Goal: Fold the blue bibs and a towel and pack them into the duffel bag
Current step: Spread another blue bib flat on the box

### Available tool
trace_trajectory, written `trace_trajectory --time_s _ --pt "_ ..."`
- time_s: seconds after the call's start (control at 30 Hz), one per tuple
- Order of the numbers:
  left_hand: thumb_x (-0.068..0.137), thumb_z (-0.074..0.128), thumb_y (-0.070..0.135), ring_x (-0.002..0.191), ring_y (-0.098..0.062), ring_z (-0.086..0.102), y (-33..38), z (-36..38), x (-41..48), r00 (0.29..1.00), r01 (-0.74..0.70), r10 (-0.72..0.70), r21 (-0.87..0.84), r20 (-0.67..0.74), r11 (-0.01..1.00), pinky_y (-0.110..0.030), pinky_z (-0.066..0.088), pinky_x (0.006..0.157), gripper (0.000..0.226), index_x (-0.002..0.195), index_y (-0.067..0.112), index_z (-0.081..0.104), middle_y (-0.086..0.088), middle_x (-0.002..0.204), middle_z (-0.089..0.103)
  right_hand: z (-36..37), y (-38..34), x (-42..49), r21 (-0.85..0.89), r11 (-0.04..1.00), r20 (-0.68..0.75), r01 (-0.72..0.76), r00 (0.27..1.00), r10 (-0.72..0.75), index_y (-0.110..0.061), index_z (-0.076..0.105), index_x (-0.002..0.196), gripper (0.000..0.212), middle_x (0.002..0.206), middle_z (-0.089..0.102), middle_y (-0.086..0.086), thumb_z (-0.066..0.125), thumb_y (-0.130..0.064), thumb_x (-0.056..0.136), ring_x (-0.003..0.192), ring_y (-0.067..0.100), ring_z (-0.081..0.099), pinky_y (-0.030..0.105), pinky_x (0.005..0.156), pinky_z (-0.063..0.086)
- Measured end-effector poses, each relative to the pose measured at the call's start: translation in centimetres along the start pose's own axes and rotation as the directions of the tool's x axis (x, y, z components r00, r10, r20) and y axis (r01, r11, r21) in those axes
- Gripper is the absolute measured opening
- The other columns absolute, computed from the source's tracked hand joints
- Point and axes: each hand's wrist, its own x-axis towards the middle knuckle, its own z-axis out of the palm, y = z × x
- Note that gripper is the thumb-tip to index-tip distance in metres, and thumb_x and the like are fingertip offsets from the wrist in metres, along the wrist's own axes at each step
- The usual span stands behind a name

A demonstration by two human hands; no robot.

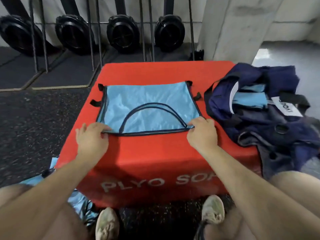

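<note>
Bib (149, 103) flat on red box (155, 153), centre. Left hand (91, 139) and right hand (201, 131) pinch near corners. Keep both grips tight, lift evenly, match far edge. Bag (259, 118) right, open.

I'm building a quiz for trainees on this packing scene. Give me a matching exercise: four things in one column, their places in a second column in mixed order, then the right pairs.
Things:
1. spread blue bib
2. duffel bag
3. folded blue bibs
4. loose blue bibs

Places:
A. on the floor by the person's left leg
B. flat on top of the red plyo box
C. inside the open bag
D. on the box's right edge

Pairs: 1-B, 2-D, 3-C, 4-A
</note>
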Motion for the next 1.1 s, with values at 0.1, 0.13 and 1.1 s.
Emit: trace_trajectory --time_s 0.1,0.13,1.1 --pt "0.081 0.061 0.002 0.14 -0.038 0.036 0.4 0.4 -0.7 0.986 -0.15 0.161 0.182 -0.044 0.972 -0.033 -0.013 0.118 0.035 0.105 0.024 0.071 -0.002 0.127 0.062 0.1 -0.3 -0.9 -0.2 0.972 -0.083 0.121 0.987 -0.14 -0.012 0.076 0.092 0.022 0.124 0.064 0.005 0.064 -0.013 0.073 0.124 0.044 0.044 0.052 0.102 0.04" --pt "0.081 0.061 0.0 0.135 -0.035 0.043 0.5 0.5 -0.6 0.976 -0.207 0.215 0.186 -0.024 0.96 -0.039 -0.002 0.12 0.034 0.105 0.022 0.071 -0.002 0.122 0.063 0.4 -0.2 -1.0 -0.253 0.955 -0.083 0.156 0.98 -0.182 -0.01 0.075 0.091 0.021 0.121 0.064 0.007 0.065 -0.013 0.072 0.123 0.043 0.046 0.051 0.101 0.039" --pt "0.089 0.052 0.02 0.095 -0.031 0.053 0.3 -2.0 0.7 0.983 -0.086 0.079 0.036 0.164 0.996 -0.042 0.047 0.084 0.018 0.093 0.02 0.07 0.0 0.098 0.061 7.9 -18.5 -2.4 -0.072 0.816 0.253 0.573 0.802 -0.541 -0.014 0.063 0.111 0.018 0.113 0.054 0.006 0.051 -0.016 0.098 0.111 0.029 0.05 0.039 0.091 0.041"
